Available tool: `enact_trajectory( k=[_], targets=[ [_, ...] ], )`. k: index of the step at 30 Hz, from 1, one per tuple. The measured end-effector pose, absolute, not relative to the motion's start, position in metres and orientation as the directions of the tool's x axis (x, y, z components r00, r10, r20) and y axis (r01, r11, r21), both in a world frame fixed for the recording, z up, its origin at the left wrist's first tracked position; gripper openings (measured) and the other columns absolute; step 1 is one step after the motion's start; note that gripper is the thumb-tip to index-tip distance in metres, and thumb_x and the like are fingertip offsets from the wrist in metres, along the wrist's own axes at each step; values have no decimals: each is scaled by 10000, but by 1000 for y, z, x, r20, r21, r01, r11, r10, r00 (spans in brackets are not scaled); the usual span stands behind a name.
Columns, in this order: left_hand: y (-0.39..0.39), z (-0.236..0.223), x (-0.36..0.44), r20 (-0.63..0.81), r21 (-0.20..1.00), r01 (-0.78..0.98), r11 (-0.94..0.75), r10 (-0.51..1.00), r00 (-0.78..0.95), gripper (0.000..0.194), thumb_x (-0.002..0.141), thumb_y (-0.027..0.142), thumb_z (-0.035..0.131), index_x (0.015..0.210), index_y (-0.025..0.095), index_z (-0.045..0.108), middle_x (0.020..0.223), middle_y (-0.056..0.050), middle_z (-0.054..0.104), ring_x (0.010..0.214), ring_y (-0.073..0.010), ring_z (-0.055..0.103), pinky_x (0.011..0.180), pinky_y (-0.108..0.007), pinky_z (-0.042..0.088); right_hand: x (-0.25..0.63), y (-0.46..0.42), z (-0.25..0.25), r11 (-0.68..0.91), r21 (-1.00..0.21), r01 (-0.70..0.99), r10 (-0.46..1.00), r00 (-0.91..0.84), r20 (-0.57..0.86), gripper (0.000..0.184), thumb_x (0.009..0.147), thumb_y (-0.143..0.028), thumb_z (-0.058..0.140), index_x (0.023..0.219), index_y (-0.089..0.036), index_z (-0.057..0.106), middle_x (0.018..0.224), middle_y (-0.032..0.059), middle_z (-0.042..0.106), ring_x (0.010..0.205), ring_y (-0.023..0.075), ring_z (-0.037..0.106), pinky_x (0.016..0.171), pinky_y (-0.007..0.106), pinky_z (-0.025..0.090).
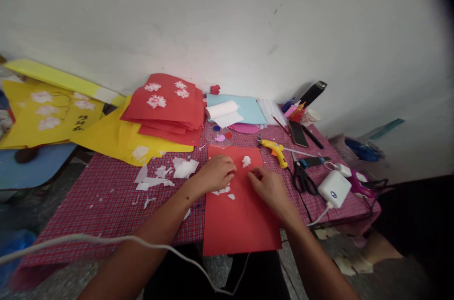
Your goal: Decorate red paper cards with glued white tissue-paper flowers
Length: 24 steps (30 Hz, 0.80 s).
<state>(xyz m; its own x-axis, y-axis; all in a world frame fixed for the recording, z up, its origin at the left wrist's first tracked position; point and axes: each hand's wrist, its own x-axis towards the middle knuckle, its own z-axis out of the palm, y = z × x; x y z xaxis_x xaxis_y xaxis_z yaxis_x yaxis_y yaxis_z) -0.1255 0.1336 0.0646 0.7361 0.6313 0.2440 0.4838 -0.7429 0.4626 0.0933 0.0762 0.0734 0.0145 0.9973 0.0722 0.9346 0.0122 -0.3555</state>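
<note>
A red sheet of paper (244,224) lies in front of me and reaches over the table's near edge. My left hand (217,174) is over its upper left part with the fingers curled in; whatever they hold is hidden. White paper bits (231,196) lie on the sheet just below that hand. On the right side of the sheet is my right hand (267,186), its fingers bent together, and I cannot make out anything in them. Between and above both hands sits a small white crumpled paper flower (246,161).
White paper scraps (156,181) are scattered left. A stack of red sheets with paper flowers (166,110) stands behind. Right are a yellow glue gun (278,151), black scissors (303,179), a phone (298,133) and a white adapter (335,189). A white cable (142,243) crosses in front.
</note>
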Motion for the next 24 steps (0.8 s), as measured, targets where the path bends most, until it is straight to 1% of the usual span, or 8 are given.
enact_trajectory(
  k=[3,5,10,12,17,21,24],
  targets=[
    [134,64,-126,251,465,483,-742,633,732,163,895,185,540,956,198,690,980,-58,674,973,-206,605,901,-330,445,92,76,72,68,-380,923,993,-25,117,228,912,-298,543,1025,-203,715,877,65,769,755,219,706,638,279,413],
    [134,64,-126,251,465,480,-744,631,734,166,892,178,537,952,199,690,976,-55,672,969,-203,606,899,-324,448,88,76,71,100,-384,918,989,-51,137,230,921,-288,532,1036,-204,712,912,71,767,799,221,706,681,283,429],
    [135,62,-125,249,473,482,-737,637,730,192,889,169,528,971,209,697,981,-54,681,966,-202,613,901,-324,460,85,71,70,151,-364,919,986,-116,116,184,929,-263,527,884,-210,698,843,53,740,799,207,683,706,283,420],
    [136,61,-125,246,485,485,-727,646,722,225,887,149,511,987,209,703,988,-57,692,970,-204,620,906,-328,465,87,67,71,152,-371,916,987,-121,104,181,929,-244,524,870,-205,691,838,52,735,800,204,677,712,284,417],
    [139,67,-130,268,554,472,-686,684,679,289,860,94,492,1020,191,712,1030,-66,716,987,-201,631,923,-322,466,86,49,81,177,-430,885,984,-164,68,148,917,-207,543,917,-193,690,897,56,729,828,200,658,735,285,415],
    [140,74,-133,261,626,437,-645,702,663,258,871,122,508,1001,184,721,998,-53,730,950,-183,645,888,-299,472,71,31,89,224,-461,858,967,-254,-2,130,912,-196,556,870,-202,678,902,48,692,824,182,634,738,274,407],
    [138,78,-134,229,669,427,-609,715,661,245,875,141,518,993,187,728,976,-43,738,908,-175,655,854,-290,477,58,24,89,228,-462,857,961,-274,-33,103,903,-223,580,921,-202,679,916,51,671,797,175,625,711,270,396]
  ],
)
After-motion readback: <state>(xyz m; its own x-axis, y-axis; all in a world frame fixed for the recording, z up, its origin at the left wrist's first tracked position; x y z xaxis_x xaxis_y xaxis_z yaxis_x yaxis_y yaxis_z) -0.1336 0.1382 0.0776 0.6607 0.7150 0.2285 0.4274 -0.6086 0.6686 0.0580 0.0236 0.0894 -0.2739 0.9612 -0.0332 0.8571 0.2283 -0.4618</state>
